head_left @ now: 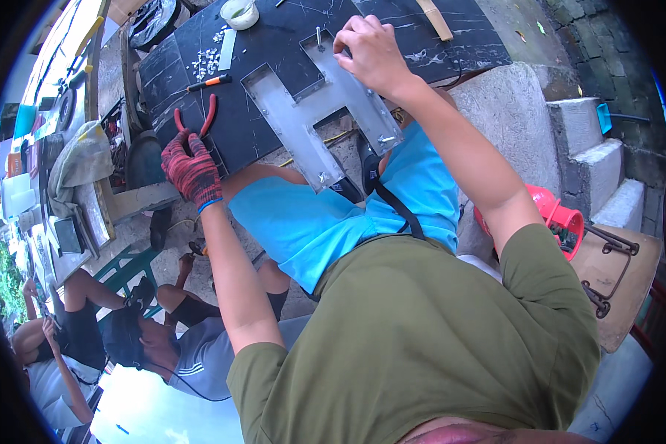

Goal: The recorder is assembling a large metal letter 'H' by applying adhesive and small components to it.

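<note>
A metal channel letter shaped like an H lies tilted on the near part of the dark table, its lower end past the edge. Short threaded studs stand in it, one stud at its far right end. Beside that stud is my right hand, bare, thumb and fingers pinched together; what they hold, if anything, is too small to make out. My left hand, in a red and black knitted glove, has its fingers closed at the jaw end of red-handled pliers. The handles spread away from the glove.
On the black marble-patterned table are an orange and black pen-shaped tool, scattered small white pieces, a pale strip and a round tub. A red bucket stands at right. Two people sit at lower left.
</note>
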`<state>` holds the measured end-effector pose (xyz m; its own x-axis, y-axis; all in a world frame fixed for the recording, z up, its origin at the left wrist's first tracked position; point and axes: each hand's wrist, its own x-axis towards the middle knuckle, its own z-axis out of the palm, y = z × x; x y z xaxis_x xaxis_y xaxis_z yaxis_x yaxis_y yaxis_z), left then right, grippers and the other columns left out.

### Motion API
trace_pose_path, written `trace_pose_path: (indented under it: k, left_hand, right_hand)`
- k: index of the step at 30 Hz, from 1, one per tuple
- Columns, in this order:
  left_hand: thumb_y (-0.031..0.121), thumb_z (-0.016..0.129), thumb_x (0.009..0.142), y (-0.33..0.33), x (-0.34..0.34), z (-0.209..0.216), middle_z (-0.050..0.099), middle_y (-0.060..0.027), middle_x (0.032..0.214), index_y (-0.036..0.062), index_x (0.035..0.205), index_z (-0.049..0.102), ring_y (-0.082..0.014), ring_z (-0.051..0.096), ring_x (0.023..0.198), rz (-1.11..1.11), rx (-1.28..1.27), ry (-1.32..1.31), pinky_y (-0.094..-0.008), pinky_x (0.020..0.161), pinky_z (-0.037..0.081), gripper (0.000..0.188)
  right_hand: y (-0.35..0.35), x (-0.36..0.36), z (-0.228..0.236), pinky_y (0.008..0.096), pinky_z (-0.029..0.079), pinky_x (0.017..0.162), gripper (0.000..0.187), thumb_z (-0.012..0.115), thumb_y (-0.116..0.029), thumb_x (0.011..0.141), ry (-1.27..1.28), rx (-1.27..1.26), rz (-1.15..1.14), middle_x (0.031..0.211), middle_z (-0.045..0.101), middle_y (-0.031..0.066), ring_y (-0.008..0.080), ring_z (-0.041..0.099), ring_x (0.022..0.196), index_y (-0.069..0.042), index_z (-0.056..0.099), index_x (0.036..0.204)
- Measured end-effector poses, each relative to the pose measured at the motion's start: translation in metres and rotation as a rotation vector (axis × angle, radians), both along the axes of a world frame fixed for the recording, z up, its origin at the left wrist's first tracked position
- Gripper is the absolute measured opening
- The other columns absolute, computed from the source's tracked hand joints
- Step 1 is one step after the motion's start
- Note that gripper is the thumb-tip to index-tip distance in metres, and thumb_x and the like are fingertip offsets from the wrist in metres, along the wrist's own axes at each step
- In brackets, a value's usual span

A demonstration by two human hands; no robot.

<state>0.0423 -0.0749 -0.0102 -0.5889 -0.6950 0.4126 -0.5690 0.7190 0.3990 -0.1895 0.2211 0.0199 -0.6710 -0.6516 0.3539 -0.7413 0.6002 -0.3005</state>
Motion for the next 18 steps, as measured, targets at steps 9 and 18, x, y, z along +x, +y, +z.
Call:
trace_pose_path:
  k: [9, 18]
  left_hand:
    - [0.022, 0.072, 0.092, 0.000, 0.001, 0.000, 0.070, -0.0130, 0.110, 0.0082, 0.109, 0.076, -0.0306, 0.065, 0.106, -0.021, -0.006, 0.017, -0.0442, 0.097, 0.049, 0.022]
    - [0.021, 0.072, 0.092, 0.000, 0.001, 0.000, 0.071, -0.0128, 0.108, 0.0083, 0.108, 0.076, -0.0303, 0.065, 0.104, -0.040, -0.005, 0.048, -0.0442, 0.096, 0.049, 0.021]
  right_hand:
    - [-0.008, -0.001, -0.001, 0.0442, 0.043, 0.096, 0.014, 0.081, -0.022, 0.083, -0.003, 0.138, -0.027, 0.110, 0.061, 0.0039, 0.0253, 0.056, 0.115, -0.014, 0.080, 0.095]
    - [-0.003, -0.005, 0.005, 0.0443, 0.044, 0.098, 0.014, 0.076, -0.017, 0.085, -0.004, 0.143, -0.017, 0.114, 0.062, 0.0053, 0.0273, 0.055, 0.116, -0.015, 0.080, 0.098]
